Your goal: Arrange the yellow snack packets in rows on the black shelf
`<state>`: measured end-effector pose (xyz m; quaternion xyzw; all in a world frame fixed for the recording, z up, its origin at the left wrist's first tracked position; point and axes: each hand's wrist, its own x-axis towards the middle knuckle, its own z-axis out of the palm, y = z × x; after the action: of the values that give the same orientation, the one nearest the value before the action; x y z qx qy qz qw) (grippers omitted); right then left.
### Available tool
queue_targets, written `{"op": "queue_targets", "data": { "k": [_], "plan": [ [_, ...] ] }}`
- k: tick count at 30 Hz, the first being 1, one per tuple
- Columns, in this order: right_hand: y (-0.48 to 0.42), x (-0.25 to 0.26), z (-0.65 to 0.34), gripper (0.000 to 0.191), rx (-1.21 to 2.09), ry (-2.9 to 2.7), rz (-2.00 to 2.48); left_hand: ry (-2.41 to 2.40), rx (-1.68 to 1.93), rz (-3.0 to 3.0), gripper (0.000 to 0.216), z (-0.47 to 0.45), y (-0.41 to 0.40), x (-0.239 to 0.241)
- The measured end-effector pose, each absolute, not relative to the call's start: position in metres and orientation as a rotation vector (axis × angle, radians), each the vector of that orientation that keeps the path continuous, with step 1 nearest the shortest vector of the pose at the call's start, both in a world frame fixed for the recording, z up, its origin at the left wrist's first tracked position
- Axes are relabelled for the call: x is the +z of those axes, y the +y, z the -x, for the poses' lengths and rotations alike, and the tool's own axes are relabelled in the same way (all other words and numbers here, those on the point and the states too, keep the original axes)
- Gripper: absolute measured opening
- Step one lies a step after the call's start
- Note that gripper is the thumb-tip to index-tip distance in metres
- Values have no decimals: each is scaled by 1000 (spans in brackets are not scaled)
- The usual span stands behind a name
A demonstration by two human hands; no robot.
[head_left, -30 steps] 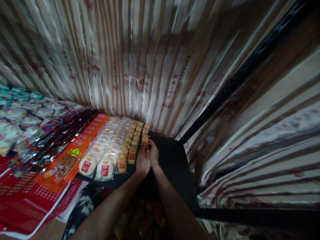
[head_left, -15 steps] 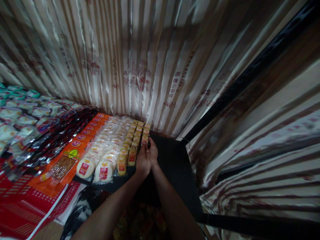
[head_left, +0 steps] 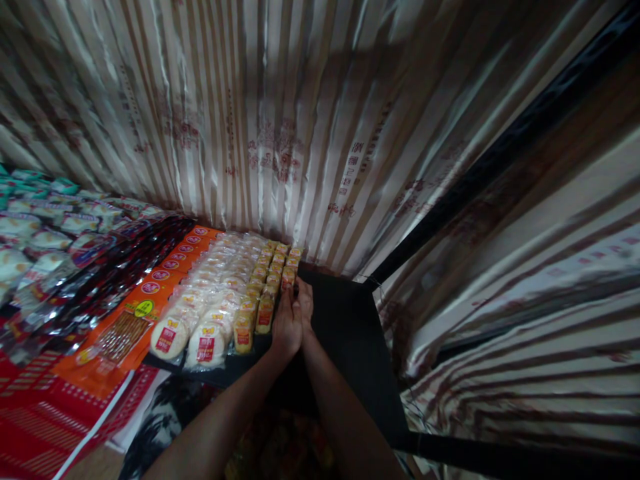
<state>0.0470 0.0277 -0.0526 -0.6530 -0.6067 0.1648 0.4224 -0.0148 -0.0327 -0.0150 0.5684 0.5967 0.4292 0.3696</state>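
My left hand [head_left: 287, 327] and my right hand [head_left: 305, 305] are pressed close together at the near end of the rightmost column of yellow wrapped snacks [head_left: 289, 270]. Their fingers are closed; whatever lies between them is hidden by the hands and shadow. Beside my left hand stand two fuller columns of the same yellow snacks [head_left: 265, 313], in clear wrappers with red labels. Left of these are two columns of round white rice crackers [head_left: 207, 347] in clear packets. Everything here lies on a black shelf surface [head_left: 350, 320].
Further left lie orange snack packs [head_left: 123, 327], dark shiny packets [head_left: 135, 267] and white-and-green bags [head_left: 65, 187]. A red basket [head_left: 45, 427] is at lower left. A patterned curtain [head_left: 280, 100] hangs behind, and a black metal post [head_left: 450, 193] rises at the shelf's right corner.
My hands have shifted very slightly toward me along the rightmost column, and a little more of its near packets shows above my fingers. The packets look otherwise unmoved.
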Motion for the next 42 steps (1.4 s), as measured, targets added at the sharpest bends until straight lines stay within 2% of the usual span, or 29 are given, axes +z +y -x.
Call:
{"op": "queue_targets", "data": {
  "k": [13, 28, 33, 37, 42],
  "plan": [
    [-14, -40, -48, 40, 468, -1439, 1610, 1568, 1048, -1572, 44, 24, -63, 3],
    [-201, -43, -41, 43, 685, -1441, 1508, 1273, 957, -1736, 40, 55, -232, -20],
    [-243, -57, -35, 40, 741, -1765, 1629, 1449, 775, -1641, 39, 76, -258, -55],
    [-246, -71, -32, 39, 800, -2014, 1939, 1597, 381, -1675, 36, 86, -256, -73],
    [-252, -92, -33, 43, 758, -2209, 2159, 1515, 110, -1814, 43, 83, -258, -84]
  ]
}}
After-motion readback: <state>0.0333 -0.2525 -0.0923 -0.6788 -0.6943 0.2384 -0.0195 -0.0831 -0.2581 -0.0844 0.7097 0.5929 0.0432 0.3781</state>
